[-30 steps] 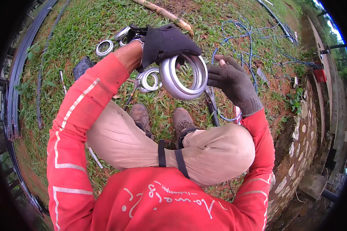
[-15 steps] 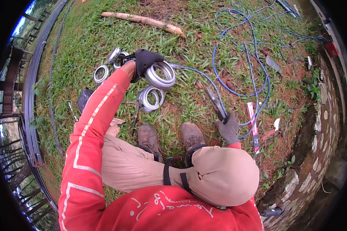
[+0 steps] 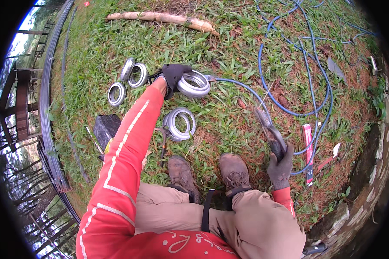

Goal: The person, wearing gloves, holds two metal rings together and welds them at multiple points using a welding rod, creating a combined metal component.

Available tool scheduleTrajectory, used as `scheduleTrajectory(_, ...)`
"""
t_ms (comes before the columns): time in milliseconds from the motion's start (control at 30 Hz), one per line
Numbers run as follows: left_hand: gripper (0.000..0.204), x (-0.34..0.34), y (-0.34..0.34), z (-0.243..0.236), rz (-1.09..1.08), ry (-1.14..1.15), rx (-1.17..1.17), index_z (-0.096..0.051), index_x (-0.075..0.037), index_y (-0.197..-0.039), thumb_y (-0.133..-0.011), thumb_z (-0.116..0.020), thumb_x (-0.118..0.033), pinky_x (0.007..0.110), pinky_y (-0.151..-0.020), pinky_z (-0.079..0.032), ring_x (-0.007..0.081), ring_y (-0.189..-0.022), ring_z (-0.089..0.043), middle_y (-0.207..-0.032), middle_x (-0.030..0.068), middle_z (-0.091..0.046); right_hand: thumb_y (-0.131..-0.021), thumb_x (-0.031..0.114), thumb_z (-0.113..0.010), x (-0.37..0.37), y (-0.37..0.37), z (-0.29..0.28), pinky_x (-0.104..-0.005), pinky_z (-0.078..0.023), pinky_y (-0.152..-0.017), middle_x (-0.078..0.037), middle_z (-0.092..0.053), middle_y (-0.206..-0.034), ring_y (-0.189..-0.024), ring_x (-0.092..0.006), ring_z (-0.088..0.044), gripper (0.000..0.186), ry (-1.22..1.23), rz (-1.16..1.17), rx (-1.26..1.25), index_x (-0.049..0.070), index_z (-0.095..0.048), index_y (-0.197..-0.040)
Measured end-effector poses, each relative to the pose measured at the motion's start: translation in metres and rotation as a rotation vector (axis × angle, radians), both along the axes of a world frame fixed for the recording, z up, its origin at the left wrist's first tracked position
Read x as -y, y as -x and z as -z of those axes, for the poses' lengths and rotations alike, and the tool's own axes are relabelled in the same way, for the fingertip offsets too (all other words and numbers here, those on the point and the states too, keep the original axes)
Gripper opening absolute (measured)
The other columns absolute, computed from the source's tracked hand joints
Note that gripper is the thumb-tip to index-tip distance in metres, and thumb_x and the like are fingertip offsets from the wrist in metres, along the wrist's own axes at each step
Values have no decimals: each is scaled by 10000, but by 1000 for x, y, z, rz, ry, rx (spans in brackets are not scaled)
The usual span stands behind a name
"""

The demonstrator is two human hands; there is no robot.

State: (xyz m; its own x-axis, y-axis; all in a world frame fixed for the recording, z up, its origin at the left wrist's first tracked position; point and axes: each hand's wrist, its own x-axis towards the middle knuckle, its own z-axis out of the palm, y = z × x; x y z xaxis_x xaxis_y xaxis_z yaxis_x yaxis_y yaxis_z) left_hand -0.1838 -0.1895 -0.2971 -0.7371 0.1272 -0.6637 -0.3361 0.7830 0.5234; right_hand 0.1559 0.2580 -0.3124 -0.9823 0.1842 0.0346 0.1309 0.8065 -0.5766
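Observation:
My left hand (image 3: 172,81), in a black glove, grips the left side of a stack of silvery metal rings (image 3: 194,92) on the grass; its fingertips are partly hidden. A clamp (image 3: 210,78) on a blue cable touches or lies against the rings' right side. My right hand (image 3: 281,168), in a grey glove, is closed round a welding electrode holder (image 3: 273,137). From the holder's jaws a thin rod (image 3: 265,98) points up, apart from the rings. Nearer my boots lies another ring stack (image 3: 170,126), with a hammer (image 3: 163,144) beside it.
Three loose rings (image 3: 116,94) lie left of my left hand. A dark bag (image 3: 106,129) sits beside my left forearm. Blue cable (image 3: 260,64) loops across the right. A red-and-white box (image 3: 308,149) lies past my right hand; a log (image 3: 160,18) lies beyond.
The view has shifted, so the scene sits differently in the picture. My left hand stays on the rings. My right hand, with the electrode holder, has drawn slightly nearer to me.

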Motion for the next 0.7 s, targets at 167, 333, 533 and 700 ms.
scheduleTrajectory(167,331,-7,4,23,-545,-208,234,-790,-110,-1258,-1120,-553,-293,336,-547,-523,155,-636,-689,-915,48,-799,-1050,230,-690,18,21,-64,-435,-510,-1043,-207,-678,-1237,-1107,-305,-675,810,314,2,15,-59,-282,-1687)
scheduleTrajectory(333,336,3,6,24,-408,-183,169,-797,-105,-1237,-1120,-559,-311,329,-503,-475,146,-602,-667,-858,43,-786,-1066,201,-652,54,81,-108,-409,-536,-1011,-233,-685,-1310,-1122,-288,-706,763,472,-63,224,-70,-307,-1690)
scheduleTrajectory(533,347,17,13,52,-124,-78,-128,-778,-63,-1329,-1125,-533,-199,355,-630,-597,186,-736,-757,-1052,114,-826,-1096,129,-612,75,91,-89,-452,-519,-1103,-301,-630,-1510,-1310,-405,-689,569,351,-265,102,-84,-475,-1606)
scheduleTrajectory(700,398,27,29,72,-25,-23,-12,-712,-75,-1449,-1076,-585,-135,357,-1000,-598,233,-1159,-766,-1370,116,-772,-1109,156,-601,95,99,-75,-466,-540,-1051,-310,-666,-1429,-1250,-433,-708,572,303,-299,87,-62,-461,-1618)
